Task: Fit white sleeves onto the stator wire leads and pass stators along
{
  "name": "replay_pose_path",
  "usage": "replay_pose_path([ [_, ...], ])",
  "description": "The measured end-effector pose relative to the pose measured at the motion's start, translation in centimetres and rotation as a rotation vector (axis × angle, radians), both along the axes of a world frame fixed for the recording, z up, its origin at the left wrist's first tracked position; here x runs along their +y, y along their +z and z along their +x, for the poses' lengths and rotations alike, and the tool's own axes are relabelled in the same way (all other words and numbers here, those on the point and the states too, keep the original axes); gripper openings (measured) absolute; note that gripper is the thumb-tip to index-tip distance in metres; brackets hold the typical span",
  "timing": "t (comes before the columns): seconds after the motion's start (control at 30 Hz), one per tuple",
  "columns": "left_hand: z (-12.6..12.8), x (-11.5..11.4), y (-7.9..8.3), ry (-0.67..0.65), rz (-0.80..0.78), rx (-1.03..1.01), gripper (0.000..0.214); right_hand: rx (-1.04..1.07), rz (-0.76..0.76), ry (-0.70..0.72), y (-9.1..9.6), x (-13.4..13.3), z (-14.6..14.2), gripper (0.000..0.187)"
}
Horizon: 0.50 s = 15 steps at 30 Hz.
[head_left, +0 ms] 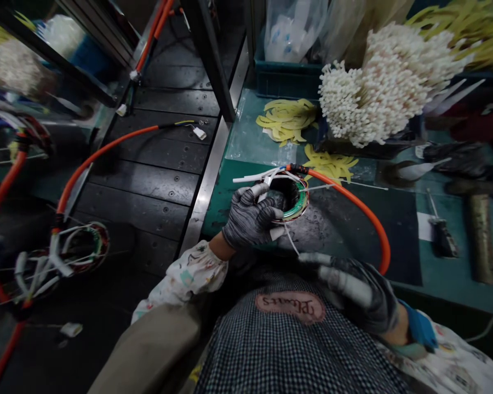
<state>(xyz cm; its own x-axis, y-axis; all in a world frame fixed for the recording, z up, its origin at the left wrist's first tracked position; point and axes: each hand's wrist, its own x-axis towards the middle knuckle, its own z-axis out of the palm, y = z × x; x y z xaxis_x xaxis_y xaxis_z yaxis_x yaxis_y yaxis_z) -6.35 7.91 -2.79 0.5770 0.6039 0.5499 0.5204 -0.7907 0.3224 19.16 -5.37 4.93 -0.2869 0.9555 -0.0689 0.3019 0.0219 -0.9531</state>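
Observation:
My left hand, in a grey striped glove, is closed on the near left rim of a motor stator. The ring shows green lining and copper windings; its opening faces up. White sleeved leads and an orange cable come off its far side. A thin white tie runs from the near edge down to the fingertips of my right hand. Those gloved fingers are pressed together at the tie's end; the thumb side is partly hidden. Another thin white tie sticks out to the right.
Yellow strips lie behind the stator, near a large bundle of white tubes and a green bin. A hammer lies at right. Left, beyond a metal rail, a slatted conveyor carries another wired stator.

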Motion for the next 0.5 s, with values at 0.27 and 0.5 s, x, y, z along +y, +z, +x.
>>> replay_pose_path([
  [0.27, -0.4, 0.9, 0.2, -0.085, -0.001, -0.053, 0.029, -0.522, 0.465, -0.316, -2.8, 6.5, -3.3, 0.038],
  [0.5, -0.5, 1.0, -0.3, -0.085, -0.180, -0.060, 0.031, -0.152, 0.318, -0.302, -2.4, 10.4, -3.8, 0.020],
])
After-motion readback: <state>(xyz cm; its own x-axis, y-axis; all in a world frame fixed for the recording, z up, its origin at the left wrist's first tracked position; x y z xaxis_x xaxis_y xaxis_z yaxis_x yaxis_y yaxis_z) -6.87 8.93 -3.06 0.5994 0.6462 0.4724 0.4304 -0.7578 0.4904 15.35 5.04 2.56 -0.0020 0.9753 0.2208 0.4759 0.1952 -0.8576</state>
